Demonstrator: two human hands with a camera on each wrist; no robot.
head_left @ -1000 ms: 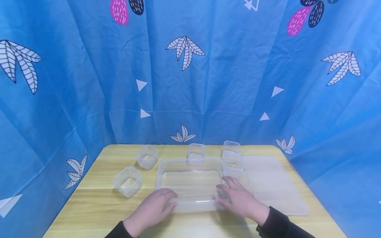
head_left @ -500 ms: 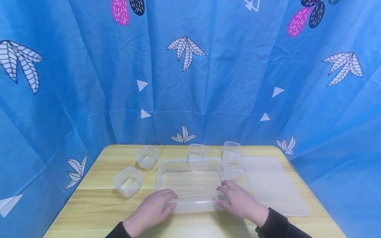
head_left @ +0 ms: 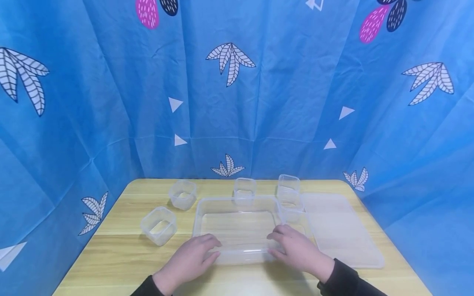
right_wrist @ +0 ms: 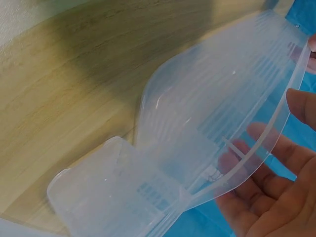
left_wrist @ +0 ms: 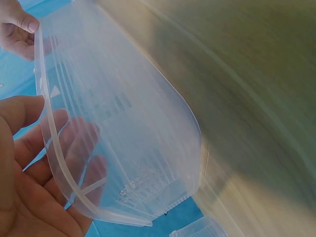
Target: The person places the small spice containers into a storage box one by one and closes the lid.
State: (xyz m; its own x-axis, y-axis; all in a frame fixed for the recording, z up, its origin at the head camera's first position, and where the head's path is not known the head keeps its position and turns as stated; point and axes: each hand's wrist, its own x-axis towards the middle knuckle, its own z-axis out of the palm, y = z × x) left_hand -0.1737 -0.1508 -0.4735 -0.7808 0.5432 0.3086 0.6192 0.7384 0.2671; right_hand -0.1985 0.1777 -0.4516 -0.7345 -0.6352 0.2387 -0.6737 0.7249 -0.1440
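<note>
Draping all round behind and to both sides of the hands, a blue cloth backdrop (head_left: 259, 102) with leaf and triangle prints closes in the scene. Next largest: wooden surface (head_left: 111, 255), light grain, carrying everything, both hands at its near edge.

Big clear tray (head_left: 237, 226), rectangular, open side up, sits between the two hands, its near wall at the fingertips. Left hand (head_left: 190, 259) grips the near-left corner: thumb over the rim, fingers curled against the outer wall; left wrist view shows the rim (left_wrist: 49, 143) lying between thumb and fingers. Right hand (head_left: 296, 246) grips the near-right corner the same way, thumb on the inner side of the rim, fingers wrapping the outside; right wrist view shows its fingers (right_wrist: 261, 163) through the clear wall. Both hands closed on the tray, dark sleeves at the wrists.

Flat frosted lid (head_left: 340, 226) lies just to the right of the right hand, its long edge just beside the tray.

Small clear tubs: a tall one (head_left: 289, 191) past the right hand, at the tray's far-right corner, with another tub (head_left: 292, 211) just in front of it; whether they touch, can't tell. One tub (head_left: 244, 190) past the far wall, between the hands. One tub (head_left: 182, 194) farther out beyond the left hand. One tub (head_left: 159, 225) left of the left hand, apart from the tray.
</note>
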